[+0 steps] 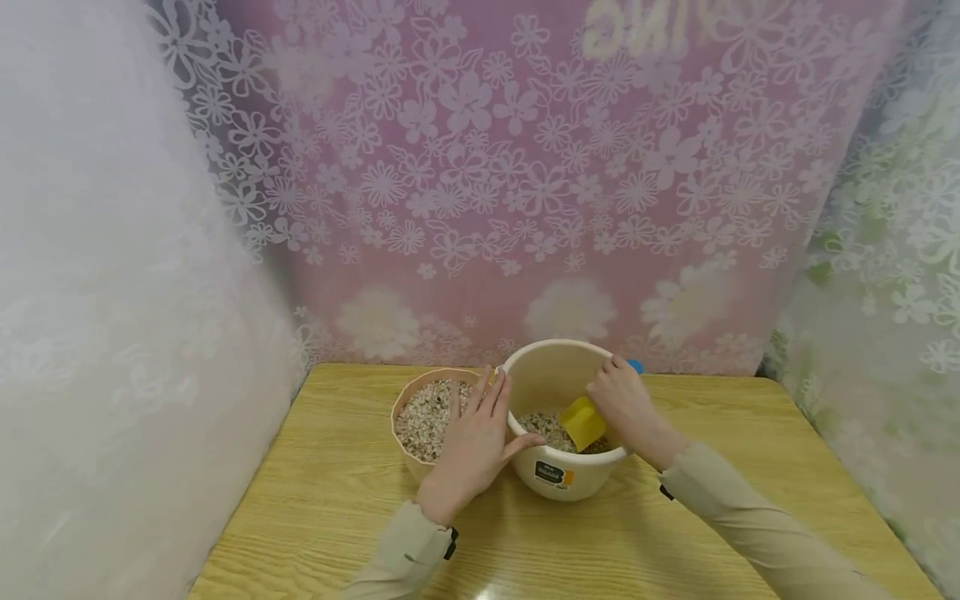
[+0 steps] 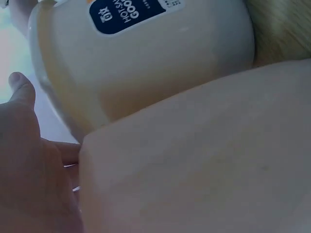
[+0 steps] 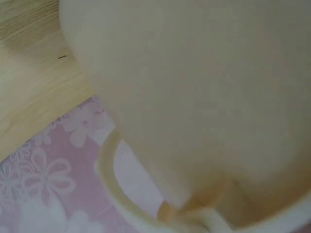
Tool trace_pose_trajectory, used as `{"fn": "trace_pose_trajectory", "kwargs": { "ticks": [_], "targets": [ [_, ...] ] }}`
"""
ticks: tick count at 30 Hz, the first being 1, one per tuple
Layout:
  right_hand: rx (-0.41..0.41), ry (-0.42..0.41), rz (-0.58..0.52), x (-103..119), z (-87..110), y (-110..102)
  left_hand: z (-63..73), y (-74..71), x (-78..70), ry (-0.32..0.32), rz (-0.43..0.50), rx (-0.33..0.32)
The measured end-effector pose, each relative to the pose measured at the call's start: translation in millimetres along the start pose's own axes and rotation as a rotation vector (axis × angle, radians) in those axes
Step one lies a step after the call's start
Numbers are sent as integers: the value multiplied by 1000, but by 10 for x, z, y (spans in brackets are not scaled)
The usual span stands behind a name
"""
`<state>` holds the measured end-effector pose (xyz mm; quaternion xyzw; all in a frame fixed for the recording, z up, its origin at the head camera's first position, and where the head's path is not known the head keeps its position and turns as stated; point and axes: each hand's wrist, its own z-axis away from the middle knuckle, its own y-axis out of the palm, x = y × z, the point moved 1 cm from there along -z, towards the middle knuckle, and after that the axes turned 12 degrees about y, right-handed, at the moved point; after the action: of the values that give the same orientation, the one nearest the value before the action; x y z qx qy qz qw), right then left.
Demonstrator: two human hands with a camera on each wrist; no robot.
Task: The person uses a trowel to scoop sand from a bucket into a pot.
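Note:
A tall cream bucket (image 1: 566,483) with a dark label stands on the table, with pale, speckled grainy material (image 1: 543,429) low inside it. My right hand (image 1: 630,412) reaches over its right rim and grips a yellow scoop (image 1: 582,423), whose blade is down at the grains. Beyond that hand a blue end (image 1: 636,367) pokes out. To the left, a peach-coloured pot (image 1: 415,467) is nearly full of similar grains. My left hand (image 1: 472,442) lies across where the two rims meet, fingers straight, thumb at the bucket's rim. In the left wrist view the left hand (image 2: 29,165) shows beside both walls.
A wooden table (image 1: 360,542) bears both containers, which stand side by side near its back edge. Flower-patterned sheets (image 1: 487,208) hang behind and at both sides. The right wrist view shows the bucket's wall and its loop handle (image 3: 109,170).

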<state>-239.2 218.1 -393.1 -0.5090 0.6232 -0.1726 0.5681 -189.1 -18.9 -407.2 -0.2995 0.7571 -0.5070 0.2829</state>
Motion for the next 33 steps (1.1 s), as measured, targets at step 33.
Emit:
{"fn": "trace_pose_trajectory", "kwargs": {
  "ticks": [33],
  "targets": [
    [-50,-122,-210,82,-102,206,4,137,-3,-19,39,-51]
  ]
}}
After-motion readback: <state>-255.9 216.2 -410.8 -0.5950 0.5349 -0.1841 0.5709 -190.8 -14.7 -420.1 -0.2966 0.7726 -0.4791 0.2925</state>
